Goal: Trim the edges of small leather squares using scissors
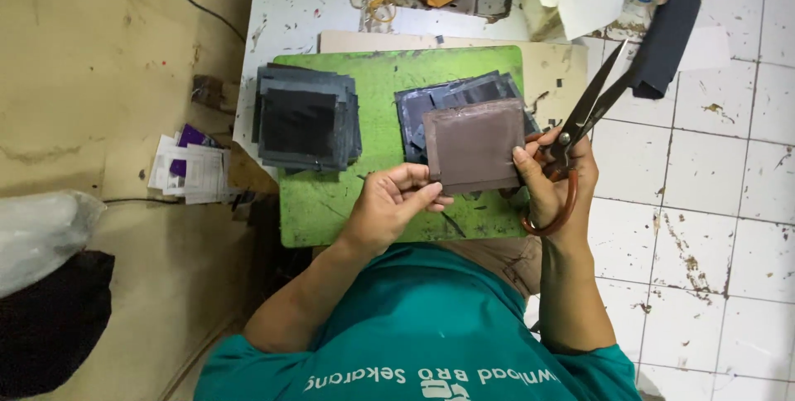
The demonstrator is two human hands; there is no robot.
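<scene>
Head view looks straight down on my two hands over a green cutting mat (331, 202) that lies on a low white table (290, 4). I have my left hand (389, 206) pinching the lower left corner of a brown square patch (474, 146), thumb and fingers pressed together on its edge. My right hand (556, 177) steadies the patch's right edge with its fingertips while its fingers are also curled through the brown handles of a pair of scissors (584, 115). The scissors run on a long diagonal, blades slightly parted and pointing up and to the right, away from me, handles down by my wrist. The patch sits nearly flat and square to me, held just above the mat, overlapping a grey pile of cut pieces (455, 95) behind it. A second, darker stack of squares (305, 120) rests on the mat's left side, well apart from my hands.
</scene>
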